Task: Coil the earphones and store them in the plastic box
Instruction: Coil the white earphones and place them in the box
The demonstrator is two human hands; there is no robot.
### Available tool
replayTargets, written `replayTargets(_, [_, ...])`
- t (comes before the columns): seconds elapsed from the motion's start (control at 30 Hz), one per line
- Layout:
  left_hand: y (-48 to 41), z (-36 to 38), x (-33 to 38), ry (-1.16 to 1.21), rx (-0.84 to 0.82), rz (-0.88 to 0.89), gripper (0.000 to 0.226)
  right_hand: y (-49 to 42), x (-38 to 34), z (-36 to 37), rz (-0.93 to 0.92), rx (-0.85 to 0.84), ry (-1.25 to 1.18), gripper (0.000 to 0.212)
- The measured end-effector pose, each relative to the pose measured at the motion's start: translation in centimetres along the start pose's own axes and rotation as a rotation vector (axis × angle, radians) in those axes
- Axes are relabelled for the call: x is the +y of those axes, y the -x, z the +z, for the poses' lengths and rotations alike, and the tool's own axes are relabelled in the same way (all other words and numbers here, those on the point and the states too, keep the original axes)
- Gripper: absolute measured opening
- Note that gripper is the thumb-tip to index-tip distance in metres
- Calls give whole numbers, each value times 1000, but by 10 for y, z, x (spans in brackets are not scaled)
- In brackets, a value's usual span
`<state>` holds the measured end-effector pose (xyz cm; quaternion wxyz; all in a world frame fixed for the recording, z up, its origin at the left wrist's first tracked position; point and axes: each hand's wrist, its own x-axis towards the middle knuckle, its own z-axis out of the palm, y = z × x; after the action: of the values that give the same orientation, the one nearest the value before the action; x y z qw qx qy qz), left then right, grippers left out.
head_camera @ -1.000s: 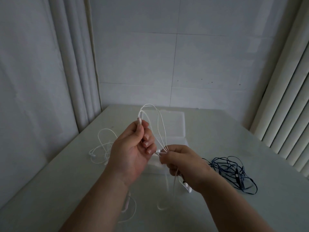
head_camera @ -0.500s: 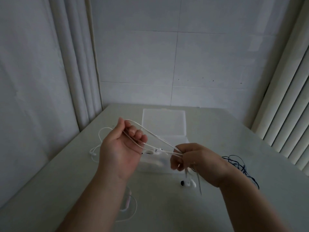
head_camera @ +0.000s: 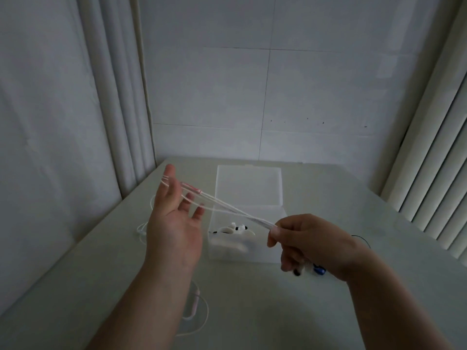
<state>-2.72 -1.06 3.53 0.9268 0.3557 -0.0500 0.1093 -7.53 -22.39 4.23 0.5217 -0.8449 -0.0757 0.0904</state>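
A white earphone cable point(head_camera: 227, 207) is stretched in several strands between my two hands above the table. My left hand point(head_camera: 174, 218) is raised with straight, spread fingers, and the strands loop around it near the thumb. My right hand point(head_camera: 305, 238) pinches the gathered strands at their other end; earbuds point(head_camera: 300, 270) hang just below it. The clear plastic box point(head_camera: 252, 256) stands open behind the hands, lid point(head_camera: 249, 185) laid back, with white earphones point(head_camera: 235, 229) inside.
Another white earphone cable point(head_camera: 144, 228) lies on the table left of my left hand. A pinkish-white cable point(head_camera: 194, 306) lies near the front under my left forearm. A dark blue cable point(head_camera: 361, 239) shows behind my right wrist. Vertical blinds point(head_camera: 434, 173) line the right side.
My left hand has opened and moved up and left, drawing the strands taut. My right hand moved right, still pinching the cable. The view tilted, so the blue cable is mostly hidden.
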Motion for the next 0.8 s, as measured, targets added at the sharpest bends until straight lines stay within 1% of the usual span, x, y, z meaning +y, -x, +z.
replayTargets(0.07, [-1, 0, -1, 74, 4, -63, 40, 0, -2, 0, 11, 5, 89, 23])
replayTargets(0.13, [-2, 0, 0, 129, -6, -121, 39, 0, -2, 1, 3, 6, 102, 22])
replayTargets(0.2, [-1, 0, -2, 174, -15, -124, 46, 1, -3, 3, -14, -3, 83, 22])
replayTargets(0.23, [-1, 0, -3, 177, -12, -111, 45, 0, -2, 3, -24, -5, 99, 22])
replayTargets(0.3, [-3, 1, -5, 170, 18, -83, 32, -1, 0, 3, -40, -6, 145, 22])
replayTargets(0.37, [-6, -1, -6, 175, 60, -100, 30, -4, 2, 4, -50, 5, 156, 23])
replayTargets(0.47, [-8, -3, -6, 158, 57, -128, 31, -5, 3, 6, -37, 3, 73, 25])
replayTargets(0.53, [-7, -3, -7, 126, 34, -146, 39, -5, 1, 6, -43, 27, -4, 25])
replayTargets(0.6, [-6, -2, -9, 72, 4, -151, 46, -5, -1, 6, -68, 97, -86, 28])
replayTargets(0.67, [-5, -1, -10, -15, -62, -163, 48, -6, -3, 8, -102, 218, -160, 30])
replayTargets(0.73, [-2, 1, -14, -82, -173, -221, 47, -7, -4, 11, -140, 364, -104, 28])
replayTargets(0.8, [2, 3, -17, -161, -264, -290, 47, -9, -5, 14, -169, 456, -31, 23])
